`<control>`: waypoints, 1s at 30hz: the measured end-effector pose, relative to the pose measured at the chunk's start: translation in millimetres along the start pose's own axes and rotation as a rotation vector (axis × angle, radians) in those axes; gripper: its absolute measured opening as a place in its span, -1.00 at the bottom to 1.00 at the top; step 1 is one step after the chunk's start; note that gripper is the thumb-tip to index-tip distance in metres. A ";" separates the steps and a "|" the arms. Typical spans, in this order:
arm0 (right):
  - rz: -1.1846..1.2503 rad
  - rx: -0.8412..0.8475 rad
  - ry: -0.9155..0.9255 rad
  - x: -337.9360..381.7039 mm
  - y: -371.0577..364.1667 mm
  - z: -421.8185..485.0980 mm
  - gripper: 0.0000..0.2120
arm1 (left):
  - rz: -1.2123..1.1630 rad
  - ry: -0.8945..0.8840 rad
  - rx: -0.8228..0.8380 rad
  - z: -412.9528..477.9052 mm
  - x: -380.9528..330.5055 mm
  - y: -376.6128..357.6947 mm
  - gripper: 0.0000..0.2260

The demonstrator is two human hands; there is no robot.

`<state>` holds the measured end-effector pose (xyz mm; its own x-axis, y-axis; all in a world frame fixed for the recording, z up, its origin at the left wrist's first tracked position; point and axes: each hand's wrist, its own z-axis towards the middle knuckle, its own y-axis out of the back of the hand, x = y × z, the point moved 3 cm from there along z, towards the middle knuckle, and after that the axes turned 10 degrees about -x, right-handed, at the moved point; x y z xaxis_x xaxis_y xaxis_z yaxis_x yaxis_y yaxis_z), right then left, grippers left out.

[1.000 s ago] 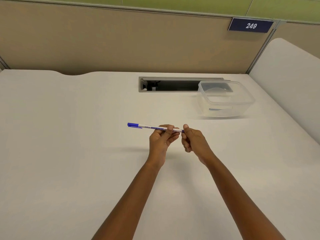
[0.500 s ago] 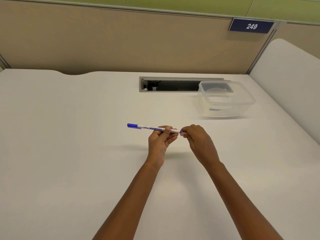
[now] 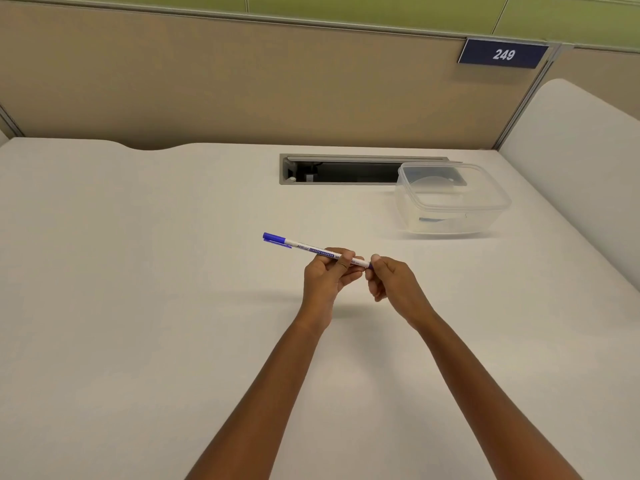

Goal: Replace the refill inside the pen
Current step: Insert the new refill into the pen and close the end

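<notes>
A white pen [image 3: 304, 247] with a blue cap and blue lettering is held level above the white desk [image 3: 138, 306], cap end pointing left. My left hand [image 3: 329, 275] grips the barrel near its right end between thumb and fingers. My right hand [image 3: 391, 280] pinches the small blue end piece at the pen's right tip with thumb and forefinger. The tip itself is mostly hidden by those fingers. No separate refill is visible on the desk.
A clear plastic container [image 3: 453, 200] stands at the back right, something small and dark inside it. Behind it a cable slot [image 3: 346, 169] is cut into the desk. A beige partition with a "249" sign [image 3: 504, 54] closes the back; a white panel rises on the right.
My right hand has turned at the pen's right end, fingers shifting around the blue end piece. The pen and my left hand stay almost in the same place.
</notes>
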<state>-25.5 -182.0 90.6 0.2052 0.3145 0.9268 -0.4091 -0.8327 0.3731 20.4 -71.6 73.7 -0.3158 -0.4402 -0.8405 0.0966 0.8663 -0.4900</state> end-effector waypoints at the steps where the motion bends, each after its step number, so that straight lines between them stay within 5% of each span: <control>1: -0.039 -0.031 0.040 -1.0 0.1 -2.1 -0.65 | -0.011 0.003 -0.011 -0.2 -0.2 0.4 -0.92; 6: -0.301 -0.084 0.285 -2.9 1.4 -8.8 -0.91 | -0.050 0.034 -0.053 -1.9 0.4 3.3 -0.92; 11: -0.439 -0.159 0.524 -0.1 5.5 -9.5 -0.77 | -0.062 0.062 -0.049 -3.9 2.7 3.1 -0.91; 20: -0.116 -0.053 0.127 3.5 0.2 -2.9 -0.63 | -0.050 0.022 -0.014 -4.2 -0.1 4.2 -0.89; 26: 0.273 0.158 -0.354 1.9 -4.5 -5.6 -0.61 | 0.047 -0.028 0.007 -1.6 -0.9 5.1 -0.92; 30: 0.069 0.044 -0.170 4.6 -7.9 -6.8 -0.64 | 0.045 -0.034 -0.049 0.7 -3.3 7.3 -0.92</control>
<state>-27.4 -170.9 92.2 0.3263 0.1774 0.9285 -0.3892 -0.8699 0.3030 22.8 -64.1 72.8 -0.2802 -0.4072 -0.8693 0.0635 0.8957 -0.4400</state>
